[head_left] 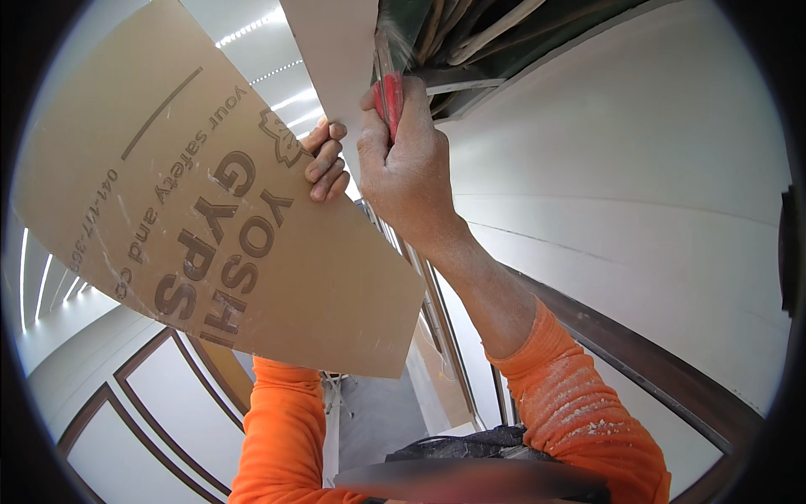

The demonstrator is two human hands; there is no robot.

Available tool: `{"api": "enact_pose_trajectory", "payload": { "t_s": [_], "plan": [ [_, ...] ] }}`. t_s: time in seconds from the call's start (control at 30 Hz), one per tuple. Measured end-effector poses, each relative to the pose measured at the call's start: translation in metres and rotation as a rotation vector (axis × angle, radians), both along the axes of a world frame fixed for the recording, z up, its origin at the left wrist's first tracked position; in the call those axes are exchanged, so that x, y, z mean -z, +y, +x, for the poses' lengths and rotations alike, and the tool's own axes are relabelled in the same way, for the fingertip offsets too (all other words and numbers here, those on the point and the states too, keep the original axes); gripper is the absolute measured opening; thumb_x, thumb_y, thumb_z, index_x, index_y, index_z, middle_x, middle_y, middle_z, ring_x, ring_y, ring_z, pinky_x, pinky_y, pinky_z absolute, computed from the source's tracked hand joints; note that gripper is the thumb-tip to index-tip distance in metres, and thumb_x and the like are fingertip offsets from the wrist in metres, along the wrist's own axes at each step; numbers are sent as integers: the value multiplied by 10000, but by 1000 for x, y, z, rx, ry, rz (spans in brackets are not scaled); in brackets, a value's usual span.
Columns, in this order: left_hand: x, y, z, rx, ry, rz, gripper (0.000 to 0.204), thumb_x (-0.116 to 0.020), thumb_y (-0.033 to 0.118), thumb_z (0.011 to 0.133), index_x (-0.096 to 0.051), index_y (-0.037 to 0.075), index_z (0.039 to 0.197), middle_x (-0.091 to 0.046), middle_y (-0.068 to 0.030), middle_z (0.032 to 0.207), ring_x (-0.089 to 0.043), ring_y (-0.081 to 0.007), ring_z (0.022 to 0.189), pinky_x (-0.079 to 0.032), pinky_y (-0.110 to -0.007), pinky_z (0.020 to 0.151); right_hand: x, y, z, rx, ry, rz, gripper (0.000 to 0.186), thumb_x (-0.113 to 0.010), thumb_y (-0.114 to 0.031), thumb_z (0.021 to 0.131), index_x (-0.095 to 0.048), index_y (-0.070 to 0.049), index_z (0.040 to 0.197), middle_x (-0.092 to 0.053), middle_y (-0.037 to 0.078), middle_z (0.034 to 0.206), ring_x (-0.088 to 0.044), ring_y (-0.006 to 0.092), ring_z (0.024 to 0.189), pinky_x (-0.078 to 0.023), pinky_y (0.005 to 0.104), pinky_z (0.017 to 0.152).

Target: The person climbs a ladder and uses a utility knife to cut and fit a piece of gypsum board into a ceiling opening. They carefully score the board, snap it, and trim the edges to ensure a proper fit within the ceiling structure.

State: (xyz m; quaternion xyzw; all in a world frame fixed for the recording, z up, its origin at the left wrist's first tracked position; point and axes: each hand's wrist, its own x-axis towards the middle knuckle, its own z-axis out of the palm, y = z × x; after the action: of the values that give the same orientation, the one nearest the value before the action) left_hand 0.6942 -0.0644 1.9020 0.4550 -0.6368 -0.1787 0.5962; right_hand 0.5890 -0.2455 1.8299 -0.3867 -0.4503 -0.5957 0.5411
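Note:
A large piece of brown-faced plasterboard (336, 277) with dark printing slants across the left of the view. My left hand (328, 160) grips its right edge; the fingertips show at the edge, while the palm and forearm are hidden behind the board. To the right of it, my right hand (409, 160) is raised and closed around a red-handled utility knife (389, 97). The knife points up toward a dark opening, its upper end blurred. White dust lies on my right hand and orange sleeve.
Cables (487, 38) run inside the dark opening (520, 42) at the top. A white panel (332, 59) hangs beside it, and a broad white surface (621, 160) spans the right. Brown trim (638, 370) runs along the lower right. Grey floor (382, 420) lies far below.

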Motion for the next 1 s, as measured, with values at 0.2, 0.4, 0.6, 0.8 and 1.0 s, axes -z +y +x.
{"api": "enact_pose_trajectory", "payload": {
  "t_s": [0.2, 0.4, 0.6, 0.8, 1.0],
  "plan": [
    [1, -3, -3, 37, 9, 8, 327, -180, 234, 1156, -448, 47, 1178, -553, -19, 609, -630, -210, 539, -529, -311, 576, 1, -4, 15, 178, 6, 37, 141, -522, -45, 990, -497, -34, 1129, -648, 169, 822, -704, 342, 715, -534, 412, 652],
    [4, -12, 8, 166, 37, 27, 329, -179, 232, 1156, -448, 45, 1182, -552, -20, 612, -632, -209, 544, -530, -311, 580, 15, -11, 13, 227, 25, 11, 139, -515, -64, 1005, -489, -32, 1137, -667, 196, 837, -721, 400, 791, -556, 435, 691],
    [10, -10, -7, 44, 13, 3, 349, -164, 240, 1157, -446, 38, 1190, -541, -16, 617, -620, -206, 546, -529, -305, 589, 12, -9, 11, 215, 6, 54, 129, -518, -65, 1008, -495, -24, 1129, -681, 193, 841, -726, 388, 763, -565, 412, 670],
    [5, -4, -4, -2, -3, 42, 344, -170, 249, 1157, -449, 48, 1176, -537, -9, 610, -609, -203, 532, -525, -305, 575, 1, 0, 23, 181, 100, 43, 134, -530, -57, 998, -498, -22, 1123, -654, 214, 790, -714, 429, 776, -560, 422, 658],
    [-2, -5, -9, -73, -11, 41, 372, -117, 234, 1153, -441, 51, 1148, -536, -14, 605, -593, -221, 495, -536, -309, 554, 68, 7, 127, 324, 172, 135, 107, -545, -67, 1000, -510, -8, 1083, -623, 240, 759, -698, 428, 723, -545, 403, 626]
  ]
}}
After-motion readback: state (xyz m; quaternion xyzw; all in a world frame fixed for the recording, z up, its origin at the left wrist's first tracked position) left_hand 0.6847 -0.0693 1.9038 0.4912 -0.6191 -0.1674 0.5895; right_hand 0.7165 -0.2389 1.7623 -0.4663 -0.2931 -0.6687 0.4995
